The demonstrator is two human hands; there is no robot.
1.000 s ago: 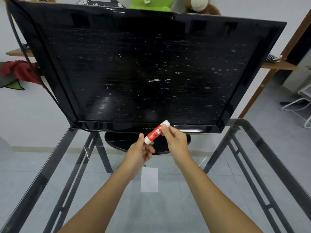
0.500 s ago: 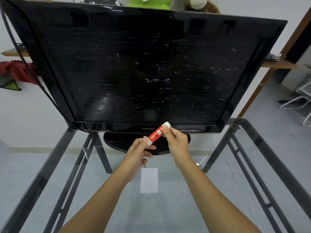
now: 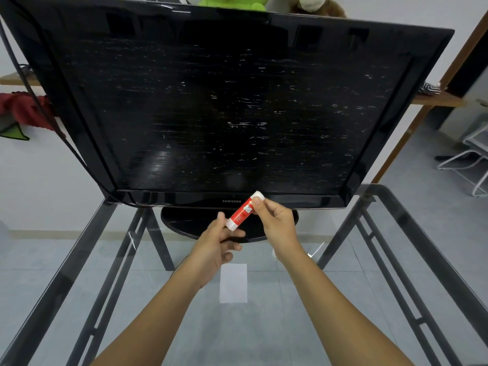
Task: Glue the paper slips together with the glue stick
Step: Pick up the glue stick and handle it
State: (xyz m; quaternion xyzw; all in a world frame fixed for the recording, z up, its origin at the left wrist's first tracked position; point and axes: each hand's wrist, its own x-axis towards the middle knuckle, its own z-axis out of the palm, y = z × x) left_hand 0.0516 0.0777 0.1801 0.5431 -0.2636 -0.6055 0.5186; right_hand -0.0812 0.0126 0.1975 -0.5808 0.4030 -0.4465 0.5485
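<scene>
One large black monitor [image 3: 232, 107] is stood at the far end of the glass worktop [image 3: 396, 273], with no container seen anywhere on it. Nearer, a single white paper slip [image 3: 233, 283] is laid flat on the glass below the raised hands; a second slip cannot be made out. The right hand [image 3: 277, 223] is pinched on the upper part of the glue stick [image 3: 244, 210], while the left hand [image 3: 216, 244] is closed on its lower white end. Uncapping is judged the step in hand: the barrel is best held steady and the end piece drawn straight off.
</scene>
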